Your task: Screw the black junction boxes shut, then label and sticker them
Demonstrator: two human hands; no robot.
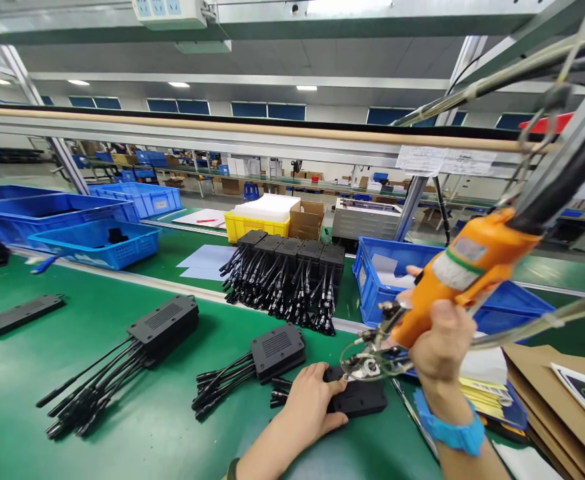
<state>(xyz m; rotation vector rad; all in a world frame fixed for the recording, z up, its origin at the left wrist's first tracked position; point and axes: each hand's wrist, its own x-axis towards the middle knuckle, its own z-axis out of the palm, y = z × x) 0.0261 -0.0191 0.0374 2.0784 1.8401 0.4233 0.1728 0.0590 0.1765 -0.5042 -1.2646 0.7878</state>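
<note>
My right hand (442, 347) is wrapped round an orange power screwdriver (465, 267), which hangs tilted from a thick black cable. Its metal nose (365, 363) comes down on a black plastic box with cables (359, 398) lying on the green bench. With fingers and thumb, my left hand (312, 403) holds the left end of that box, close beside the screwdriver's nose. The box's short black leads stick out past my left fingers. Whether the tip touches a screw is hidden by the nose fittings.
Stacked black boxes with cables stand at centre left (277, 350) and farther left (165, 327). A large bundle of them (292, 250) sits behind. Blue bins (372, 287) flank the back right, near cardboard sheets (547, 400). A light blue basket (97, 243) stands at left.
</note>
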